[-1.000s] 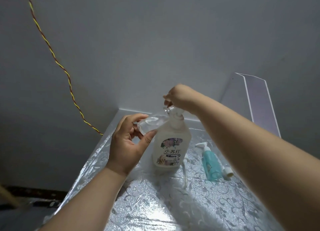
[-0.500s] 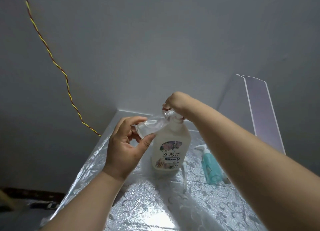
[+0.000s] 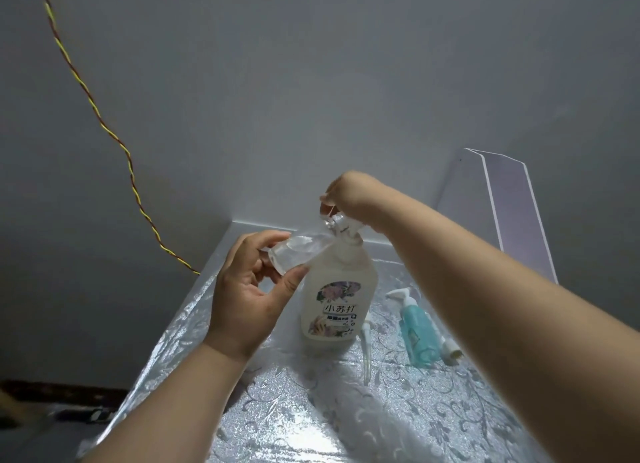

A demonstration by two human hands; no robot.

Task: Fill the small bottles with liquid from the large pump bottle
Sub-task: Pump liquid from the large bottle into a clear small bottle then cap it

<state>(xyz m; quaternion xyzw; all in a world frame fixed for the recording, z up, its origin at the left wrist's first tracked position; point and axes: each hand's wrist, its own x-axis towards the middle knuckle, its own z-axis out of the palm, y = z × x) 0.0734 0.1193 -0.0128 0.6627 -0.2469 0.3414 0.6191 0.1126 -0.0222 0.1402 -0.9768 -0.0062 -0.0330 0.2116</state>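
Observation:
A large whitish pump bottle point(image 3: 332, 299) with a flowered label stands upright on the silver patterned table point(image 3: 311, 410). My right hand point(image 3: 349, 195) rests closed over its pump head, which is mostly hidden beneath it. My left hand point(image 3: 249, 289) holds a small clear bottle point(image 3: 298, 251), tilted, with its mouth up against the pump's nozzle. A small teal bottle point(image 3: 417, 334) with a white pump top lies on its side to the right of the large bottle. A loose white pump piece with a tube point(image 3: 365, 344) lies between those two.
A white cap-like part point(image 3: 450, 353) lies beside the teal bottle. A grey wall stands close behind the table, with a twisted yellow-red cord point(image 3: 104, 123) running down it to the table's left edge. A clear angled panel point(image 3: 509, 213) leans at the back right.
My right hand pressed down on the pump head half a second ago and has come back up a little. The small clear bottle stays at the nozzle in my left hand.

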